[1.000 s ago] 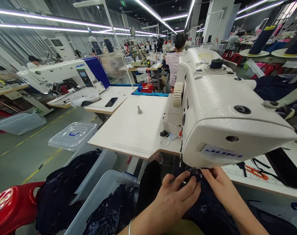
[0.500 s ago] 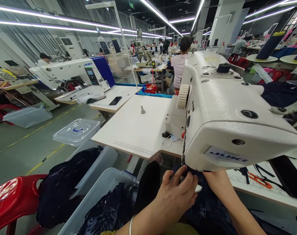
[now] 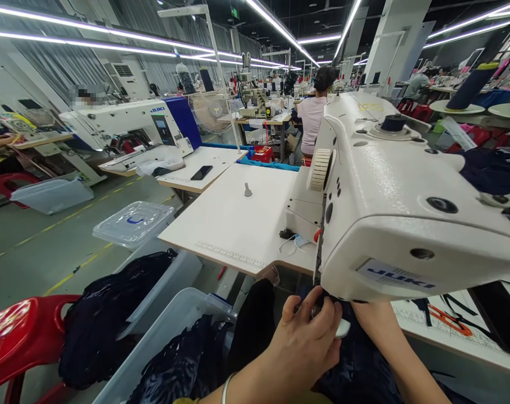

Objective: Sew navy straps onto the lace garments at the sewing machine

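A white JUKI sewing machine (image 3: pixel 389 185) fills the right of the head view. Under its front end lies dark navy fabric (image 3: pixel 359 365). My left hand (image 3: pixel 305 342) rests on this fabric, fingers curled and pinched at the cloth just below the machine head. My right hand (image 3: pixel 370 320) reaches in from the right beside it; its fingers are hidden under the machine. A small white object (image 3: pixel 342 328) shows between the two hands.
A white work table (image 3: pixel 238 219) extends to the left of the machine. Clear plastic bins (image 3: pixel 162 336) with dark fabric stand at lower left, beside a red stool (image 3: pixel 14 336). A person in a pink top (image 3: pixel 313 118) sits farther back among other sewing stations.
My left hand has slid forward and curled under the machine head, from flat on the fabric to a pinch. My right hand's fingers have gone out of sight. The view shifted slightly.
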A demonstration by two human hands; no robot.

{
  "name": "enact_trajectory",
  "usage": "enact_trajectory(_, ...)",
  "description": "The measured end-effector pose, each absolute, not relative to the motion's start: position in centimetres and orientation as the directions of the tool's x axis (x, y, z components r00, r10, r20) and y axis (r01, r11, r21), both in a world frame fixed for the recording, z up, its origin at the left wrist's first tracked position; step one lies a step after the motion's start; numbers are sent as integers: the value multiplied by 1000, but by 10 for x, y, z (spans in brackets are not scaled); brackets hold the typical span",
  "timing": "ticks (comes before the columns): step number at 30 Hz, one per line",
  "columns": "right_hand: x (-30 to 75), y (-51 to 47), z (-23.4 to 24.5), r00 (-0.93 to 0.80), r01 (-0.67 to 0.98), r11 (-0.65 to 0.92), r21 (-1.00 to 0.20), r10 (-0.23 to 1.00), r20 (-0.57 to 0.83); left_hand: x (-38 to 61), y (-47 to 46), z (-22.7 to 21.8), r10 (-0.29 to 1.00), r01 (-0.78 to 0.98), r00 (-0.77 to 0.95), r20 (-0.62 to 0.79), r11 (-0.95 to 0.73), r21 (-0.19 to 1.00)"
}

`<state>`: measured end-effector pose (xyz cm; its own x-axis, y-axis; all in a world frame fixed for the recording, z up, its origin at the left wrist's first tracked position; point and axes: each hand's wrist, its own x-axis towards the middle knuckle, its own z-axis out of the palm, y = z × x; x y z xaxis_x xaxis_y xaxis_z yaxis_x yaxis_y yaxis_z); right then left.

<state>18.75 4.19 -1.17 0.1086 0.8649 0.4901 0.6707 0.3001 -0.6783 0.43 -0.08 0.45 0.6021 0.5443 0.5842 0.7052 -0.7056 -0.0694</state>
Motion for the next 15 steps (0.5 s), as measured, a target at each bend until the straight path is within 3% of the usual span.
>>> enact_trajectory(11,191,39,-11,104,648,269,-713,896,432,8,-2,1,550,709,573,607,-705,-31)
enact_trajectory(15,191,23,-22,213,543,152,-826,927,310,7,-2,1,548,723,546,634,-690,-26)
